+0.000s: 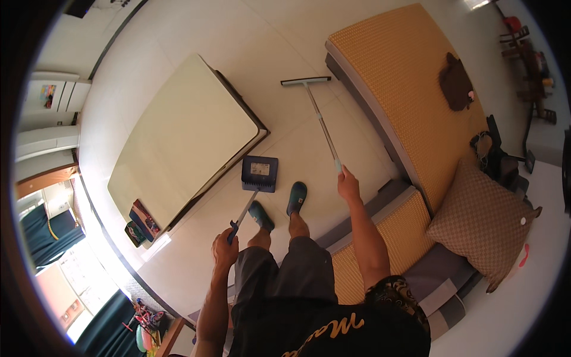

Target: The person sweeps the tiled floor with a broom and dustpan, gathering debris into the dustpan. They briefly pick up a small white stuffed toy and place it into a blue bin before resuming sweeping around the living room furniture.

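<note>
Nearest the camera: the person's black shirt (333,327) and grey shorts (285,273), forearms rising from the lower edge.
Left hand (225,249): fingers wrapped fully round the dark grip of a long-handled dustpan (260,173).
Dustpan: its handle slants up and away from the fist; the dark blue pan sits on the pale tiled floor (285,41), just ahead of the feet and near the corner of the low table.
Right hand (348,185): closed round the teal end of a thin metal pole, arm stretched forward.
Floor squeegee (306,80): the pole runs away from the hand to a flat, narrow head lying on the floor, well ahead of the person (between table and sofa).
Feet: blue slippers (297,196), side by side just behind the pan.
Low table (184,140): cream top, to the left; small colourful items at its near corner.
Sofa (410,89): orange woven cushions on the right, with a brown plush toy (457,83) and a checked pillow (482,220).
</note>
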### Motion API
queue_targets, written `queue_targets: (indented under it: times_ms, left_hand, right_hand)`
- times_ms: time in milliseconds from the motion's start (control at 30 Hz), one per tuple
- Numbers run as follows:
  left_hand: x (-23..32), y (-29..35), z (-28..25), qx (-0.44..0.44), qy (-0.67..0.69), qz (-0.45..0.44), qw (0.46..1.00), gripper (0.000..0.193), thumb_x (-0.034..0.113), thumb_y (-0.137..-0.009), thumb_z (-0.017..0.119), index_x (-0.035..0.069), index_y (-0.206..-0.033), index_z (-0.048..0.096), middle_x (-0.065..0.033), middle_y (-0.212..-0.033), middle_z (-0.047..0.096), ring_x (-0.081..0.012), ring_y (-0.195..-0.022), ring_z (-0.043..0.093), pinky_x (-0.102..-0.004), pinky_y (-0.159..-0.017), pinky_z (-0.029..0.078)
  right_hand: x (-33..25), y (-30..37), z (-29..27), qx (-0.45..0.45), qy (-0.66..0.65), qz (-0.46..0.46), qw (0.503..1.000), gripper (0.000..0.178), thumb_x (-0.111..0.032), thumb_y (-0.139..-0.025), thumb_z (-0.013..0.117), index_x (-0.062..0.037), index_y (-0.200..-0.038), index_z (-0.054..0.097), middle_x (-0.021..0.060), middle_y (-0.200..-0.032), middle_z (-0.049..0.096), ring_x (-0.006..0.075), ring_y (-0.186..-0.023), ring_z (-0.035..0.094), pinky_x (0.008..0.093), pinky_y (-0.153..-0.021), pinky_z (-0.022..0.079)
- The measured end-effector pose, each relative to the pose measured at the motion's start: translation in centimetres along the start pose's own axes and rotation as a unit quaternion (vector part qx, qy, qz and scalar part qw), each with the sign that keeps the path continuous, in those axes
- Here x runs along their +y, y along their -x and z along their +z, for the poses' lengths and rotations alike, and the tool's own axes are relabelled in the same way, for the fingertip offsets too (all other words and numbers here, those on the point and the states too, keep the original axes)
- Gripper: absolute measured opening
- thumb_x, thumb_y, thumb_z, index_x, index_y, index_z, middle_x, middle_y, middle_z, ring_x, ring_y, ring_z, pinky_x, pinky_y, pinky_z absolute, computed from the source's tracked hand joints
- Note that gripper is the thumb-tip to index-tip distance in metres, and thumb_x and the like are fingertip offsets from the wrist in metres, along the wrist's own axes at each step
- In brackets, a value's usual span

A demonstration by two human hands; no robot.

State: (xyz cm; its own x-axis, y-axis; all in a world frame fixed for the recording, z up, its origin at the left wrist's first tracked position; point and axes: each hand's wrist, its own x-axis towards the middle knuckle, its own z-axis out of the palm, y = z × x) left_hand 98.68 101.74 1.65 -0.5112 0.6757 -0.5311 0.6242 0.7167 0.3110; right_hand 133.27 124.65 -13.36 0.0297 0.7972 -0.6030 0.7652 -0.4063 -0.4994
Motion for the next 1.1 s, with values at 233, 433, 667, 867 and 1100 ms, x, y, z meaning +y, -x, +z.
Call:
queue_targets:
  times_ms: [233, 433, 667, 867, 1100]
  left_hand:
    - [-1.3, -0.5, -0.5, -0.006, 0.013, 0.012, 1.0, 0.032, 0.02, -0.08, 0.063, 0.007, -0.109, 0.065, -0.0189, -0.092, 0.065, -0.0359, -0.089, 0.062, -0.0447, -0.081, 0.048]
    - [-2.8, -1.0, -1.3, -0.002, 0.038, 0.013, 0.999, 0.031, 0.019, -0.079, 0.063, 0.006, -0.107, 0.066, -0.0198, -0.091, 0.066, -0.0366, -0.088, 0.063, -0.0445, -0.08, 0.049]
    - [-5.0, -0.4, -1.6, 0.002, 0.044, -0.002, 0.999, 0.032, 0.02, -0.078, 0.063, 0.007, -0.107, 0.065, -0.0196, -0.091, 0.066, -0.0367, -0.088, 0.063, -0.0445, -0.08, 0.049]
    - [-4.1, -1.0, -1.7, -0.011, 0.046, -0.01, 0.999, 0.031, 0.021, -0.079, 0.063, 0.009, -0.107, 0.066, -0.0189, -0.091, 0.066, -0.0365, -0.087, 0.063, -0.0447, -0.08, 0.049]
    - [-4.2, -0.7, -1.2, -0.013, 0.045, -0.045, 0.998, 0.033, 0.023, -0.079, 0.065, 0.01, -0.109, 0.065, -0.0178, -0.092, 0.066, -0.0361, -0.091, 0.063, -0.0449, -0.082, 0.048]
  right_hand:
    - [11.8, 11.5, 7.5, 0.008, -0.01, 0.015, 1.0, 0.049, -0.031, -0.097, 0.04, -0.0034, -0.137, 0.042, 0.0246, -0.123, 0.055, 0.0417, -0.115, 0.051, 0.0433, -0.096, 0.042]
    - [6.4, 23.4, 5.2, -0.03, -0.007, 0.116, 0.993, 0.048, -0.03, -0.097, 0.042, -0.0029, -0.136, 0.044, 0.0262, -0.123, 0.055, 0.038, -0.116, 0.053, 0.0423, -0.096, 0.042]
    - [-6.5, 9.1, 4.2, -0.002, -0.037, 0.006, 0.999, 0.045, -0.027, -0.095, 0.041, -0.0024, -0.133, 0.046, 0.0226, -0.127, 0.054, 0.0386, -0.117, 0.051, 0.0424, -0.098, 0.041]
    - [-12.1, -7.4, 6.4, -0.038, -0.085, 0.042, 0.995, 0.049, -0.029, -0.097, 0.038, -0.0092, -0.142, 0.037, 0.0159, -0.09, 0.065, 0.0248, -0.062, 0.06, 0.037, -0.057, 0.05]
    - [1.4, 3.1, 7.7, -0.096, 0.072, 0.052, 0.991, 0.048, -0.028, -0.098, 0.035, -0.0099, -0.142, 0.034, 0.0251, -0.122, 0.055, 0.0423, -0.108, 0.055, 0.0475, -0.09, 0.044]
